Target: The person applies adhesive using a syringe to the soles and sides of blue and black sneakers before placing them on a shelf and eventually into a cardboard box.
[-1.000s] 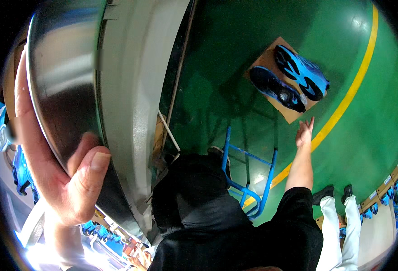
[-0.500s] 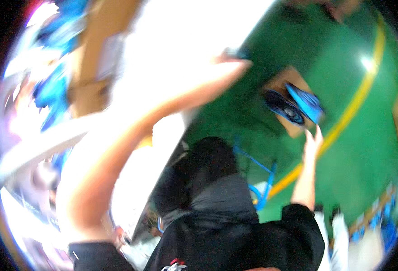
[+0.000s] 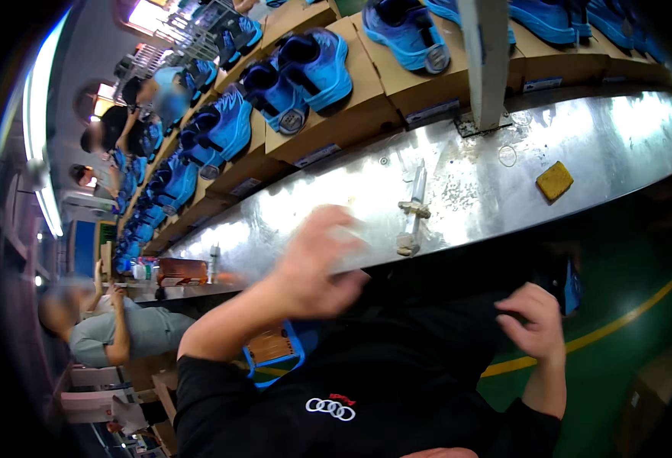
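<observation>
Standing at a long metal worktop that runs from lower left to upper right of the frame, a person in a black top works with both hands bare.

Item, far left: other workers, one seated in a grey shirt, along a lit aisle.

Item, left of centre: left hand, blurred, raised over the near edge of the worktop; fingers look loosely spread with nothing seen in them, though the blur leaves this uncertain.

Item, lower centre: a brown-and-blue object under the left forearm, kind unclear.

Item, centre: a small pale tool lying on the worktop, untouched, just right of the left hand.

Item, upper band: cardboard shoe boxes in a row, each carrying a pair of blue sports shoes.

Item, right of centre: right hand, fingers curled, empty, held below the worktop edge.

Item, right: yellow sponge on the worktop, well apart from both hands.

Progress, as a judgement: shoes sit boxed; neither hand has anything in work.

Floor, lower right: green with a yellow line.
</observation>
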The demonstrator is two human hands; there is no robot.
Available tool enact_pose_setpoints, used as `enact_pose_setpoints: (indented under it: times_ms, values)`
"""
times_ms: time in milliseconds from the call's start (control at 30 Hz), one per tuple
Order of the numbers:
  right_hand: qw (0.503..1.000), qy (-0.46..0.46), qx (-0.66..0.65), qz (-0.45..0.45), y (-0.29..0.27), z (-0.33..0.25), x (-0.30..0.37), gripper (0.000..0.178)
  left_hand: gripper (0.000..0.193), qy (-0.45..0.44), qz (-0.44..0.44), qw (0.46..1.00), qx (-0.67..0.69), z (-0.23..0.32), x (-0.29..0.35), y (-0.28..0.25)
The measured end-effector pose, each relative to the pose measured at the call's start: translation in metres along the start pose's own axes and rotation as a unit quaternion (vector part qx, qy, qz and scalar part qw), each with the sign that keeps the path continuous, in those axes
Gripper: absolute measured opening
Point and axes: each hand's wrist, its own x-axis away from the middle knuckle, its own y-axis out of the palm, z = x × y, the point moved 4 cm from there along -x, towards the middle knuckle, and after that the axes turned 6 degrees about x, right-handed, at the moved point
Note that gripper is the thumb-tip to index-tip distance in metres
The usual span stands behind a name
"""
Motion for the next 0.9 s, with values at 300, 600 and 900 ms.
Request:
enact_pose_setpoints:
  times_ms: [300, 600, 900]
  values:
    - [0.924, -0.065, 0.362, -0.104, 0.114, -0.037, -0.145, 0.090, 0.053, -0.151, 0.223, 0.959, -0.086, -0.155, 0.051, -0.131]
    - [0.877, 0.045, 0.432, -0.203, 0.128, -0.028, -0.158, 0.092, 0.060, -0.114, 0.077, 0.971, -0.197, -0.176, -0.151, -0.099]
    - [0.897, 0.069, 0.398, -0.178, 0.133, -0.019, -0.164, 0.091, 0.033, -0.271, -0.050, 0.941, -0.194, -0.147, -0.169, -0.101]
